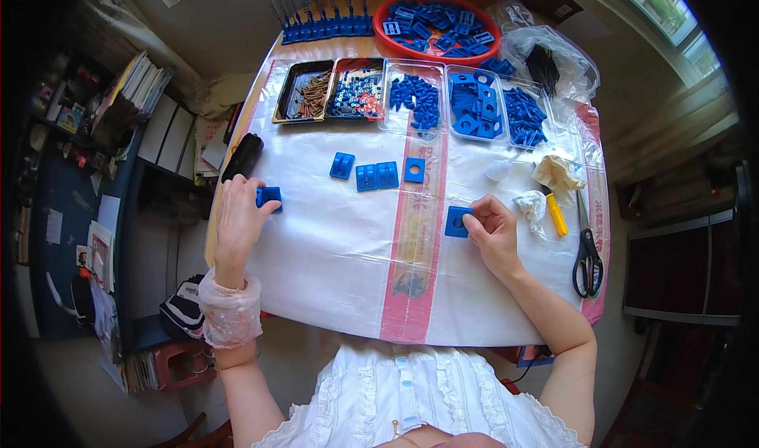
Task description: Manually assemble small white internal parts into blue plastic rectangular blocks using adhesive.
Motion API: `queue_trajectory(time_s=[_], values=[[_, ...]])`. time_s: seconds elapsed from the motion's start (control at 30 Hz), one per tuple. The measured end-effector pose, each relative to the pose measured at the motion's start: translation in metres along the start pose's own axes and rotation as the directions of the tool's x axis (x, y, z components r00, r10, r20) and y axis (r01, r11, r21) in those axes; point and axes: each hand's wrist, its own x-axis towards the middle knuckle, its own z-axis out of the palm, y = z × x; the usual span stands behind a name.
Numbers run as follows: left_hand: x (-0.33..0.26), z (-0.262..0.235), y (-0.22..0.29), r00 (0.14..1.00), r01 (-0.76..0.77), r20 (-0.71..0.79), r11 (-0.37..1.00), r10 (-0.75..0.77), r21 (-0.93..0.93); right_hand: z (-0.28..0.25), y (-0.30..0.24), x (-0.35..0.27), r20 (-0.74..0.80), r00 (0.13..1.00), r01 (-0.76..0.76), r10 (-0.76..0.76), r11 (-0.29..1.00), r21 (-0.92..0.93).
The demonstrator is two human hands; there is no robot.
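At the table's left side my left hand point(242, 217) closes its thumb and fingers on a small blue plastic part point(269, 195), partly hidden by the hand. On the right, my right hand point(496, 231) pinches the edge of a blue square plate point(454, 224) between thumb and fingers. Between the hands, farther off, lie a blue block with a raised curved piece point(341, 166), two similar blocks point(376, 176) side by side, and a flat blue plate with a round hole point(413, 170). A black cylindrical object point(243, 157) is just beyond my left hand.
Clear trays of blue parts point(475, 107), a tray of brown screws point(308, 92) and a tray of small metal pieces point(357, 92) line the back. Behind stand a red basin point(379, 33) and a blue rack point(328, 29). Black scissors point(587, 262) and a yellow-handled tool point(556, 215) lie right.
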Motion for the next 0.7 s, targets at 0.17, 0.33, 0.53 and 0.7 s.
queue_trajectory(time_s=[0.17, 0.33, 0.53, 0.7], values=[[0.002, 0.004, 0.016, 1.0, 0.02, 0.002, 0.999, -0.02, -0.032, 0.001, -0.001, 0.0, 0.0, 1.0, -0.007, 0.007, 1.0, 0.005], [0.006, 0.018, 0.036, 0.999, -0.028, -0.035, 0.99, 0.024, -0.135, 0.001, -0.002, 0.0, -0.002, 1.0, -0.015, 0.015, 1.0, -0.012], [0.002, 0.021, 0.061, 0.995, -0.085, -0.068, 0.989, 0.077, -0.117, -0.001, 0.0, 0.0, 0.013, 1.0, -0.008, 0.008, 1.0, -0.017], [-0.003, 0.006, 0.065, 0.997, -0.069, 0.024, 0.948, 0.08, -0.31, 0.001, -0.002, 0.0, 0.009, 1.0, -0.002, 0.002, 1.0, -0.002]])
